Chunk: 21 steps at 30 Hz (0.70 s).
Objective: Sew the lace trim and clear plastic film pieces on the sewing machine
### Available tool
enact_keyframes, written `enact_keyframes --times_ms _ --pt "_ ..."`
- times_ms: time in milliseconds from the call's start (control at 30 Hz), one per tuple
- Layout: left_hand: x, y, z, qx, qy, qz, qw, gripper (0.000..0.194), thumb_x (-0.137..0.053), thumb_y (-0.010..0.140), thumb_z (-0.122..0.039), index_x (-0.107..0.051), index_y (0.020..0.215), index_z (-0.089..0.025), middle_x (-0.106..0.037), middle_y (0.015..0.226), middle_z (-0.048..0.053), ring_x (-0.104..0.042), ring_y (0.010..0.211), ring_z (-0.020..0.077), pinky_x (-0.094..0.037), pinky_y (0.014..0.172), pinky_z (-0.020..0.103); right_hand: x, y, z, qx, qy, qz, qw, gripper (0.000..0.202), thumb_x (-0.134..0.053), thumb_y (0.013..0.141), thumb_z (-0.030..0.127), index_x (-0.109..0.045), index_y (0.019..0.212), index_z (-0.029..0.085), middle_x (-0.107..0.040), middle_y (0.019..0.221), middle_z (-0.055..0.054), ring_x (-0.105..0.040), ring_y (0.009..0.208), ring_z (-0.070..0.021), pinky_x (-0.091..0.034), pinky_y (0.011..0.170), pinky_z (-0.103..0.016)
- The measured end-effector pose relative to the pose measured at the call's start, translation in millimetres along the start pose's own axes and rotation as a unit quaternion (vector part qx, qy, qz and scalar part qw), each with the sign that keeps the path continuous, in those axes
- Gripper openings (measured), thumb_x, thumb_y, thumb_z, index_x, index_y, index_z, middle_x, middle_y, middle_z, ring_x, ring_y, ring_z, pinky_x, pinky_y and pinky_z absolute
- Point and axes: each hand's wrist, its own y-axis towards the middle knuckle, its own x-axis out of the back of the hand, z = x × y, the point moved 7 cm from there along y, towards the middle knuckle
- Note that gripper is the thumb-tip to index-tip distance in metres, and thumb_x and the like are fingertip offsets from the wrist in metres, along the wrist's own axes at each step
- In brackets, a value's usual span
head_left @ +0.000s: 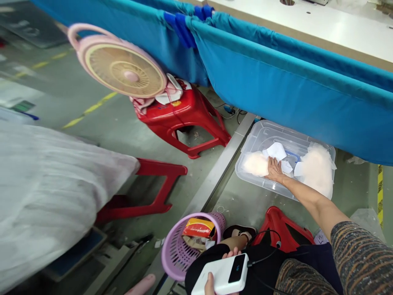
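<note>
My right hand (pixel 275 169) reaches down into a clear plastic tub (pixel 260 183) on the floor. Its fingers lie slightly spread over the edge of a pale peach, soft-looking pile (pixel 254 164), beside loose white pieces (pixel 275 150). A larger pale pile (pixel 317 170) fills the tub's right end. Low in the view, my left hand (pixel 210 283) is closed around a white power bank (pixel 221 274) with a small dark display, the thumb on top and fingertips past its far edge. A black cable (pixel 260 259) is plugged into it.
A pink fan (pixel 129 76) rests against a red stool (pixel 181 108). Blue cloth (pixel 276 90) hangs below the white table (pixel 337 28). A purple basket (pixel 175 250) stands by my leg. White cloth (pixel 55 184) covers something at left. One fingertip (pixel 145 283), owner unclear, enters bottom left.
</note>
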Motion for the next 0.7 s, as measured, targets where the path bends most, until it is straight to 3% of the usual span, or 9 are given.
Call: enact_keyframes --times_ms 167,367,567,700 --pt "-1.7 -1.3 -0.2 -0.002 0.002 0.006 1.000 0.041 -0.057 0.086 -0.028 -0.065 0.122 -0.010 -0.068 0.120 0.017 -0.057 0.122 0.0363 -0.041 0.108 0.054 6.2 11.7 19.0 -0.038 0.013 0.002 0.999 0.053 -0.061 0.093 0.035 -0.044 0.141 0.022 -0.035 0.151 -0.011 -0.037 0.135 -0.0338 -0.032 0.109 -0.061" --pt "0.5 1.1 2.6 0.001 -0.016 0.004 1.000 0.044 -0.056 0.088 -0.029 -0.062 0.126 -0.009 -0.067 0.120 0.018 -0.057 0.122 0.0362 -0.040 0.109 0.054 23.9 17.2 29.1 -0.065 0.067 0.019 0.995 0.039 -0.059 0.094 0.035 -0.054 0.130 0.019 -0.053 0.133 -0.011 -0.056 0.115 -0.0258 -0.049 0.096 -0.049" --pt "0.8 0.2 1.1 -0.006 -0.028 0.002 1.000 0.043 -0.057 0.087 -0.029 -0.063 0.125 -0.009 -0.065 0.124 0.019 -0.055 0.123 0.0386 -0.040 0.107 0.057 59.6 18.0 6.5 -0.079 0.178 0.036 0.980 0.033 -0.061 0.094 0.036 -0.058 0.121 0.017 -0.059 0.122 -0.008 -0.061 0.105 -0.0222 -0.053 0.088 -0.042" --pt "-1.9 -0.4 2.2 -0.001 -0.039 0.000 0.999 0.045 -0.057 0.087 -0.028 -0.061 0.128 -0.009 -0.065 0.124 0.019 -0.056 0.123 0.0374 -0.041 0.107 0.056 82.6 1.2 -18.7 -0.114 0.284 0.019 0.952 0.032 -0.062 0.093 0.036 -0.059 0.117 0.016 -0.061 0.114 -0.007 -0.063 0.098 -0.0208 -0.055 0.082 -0.038"
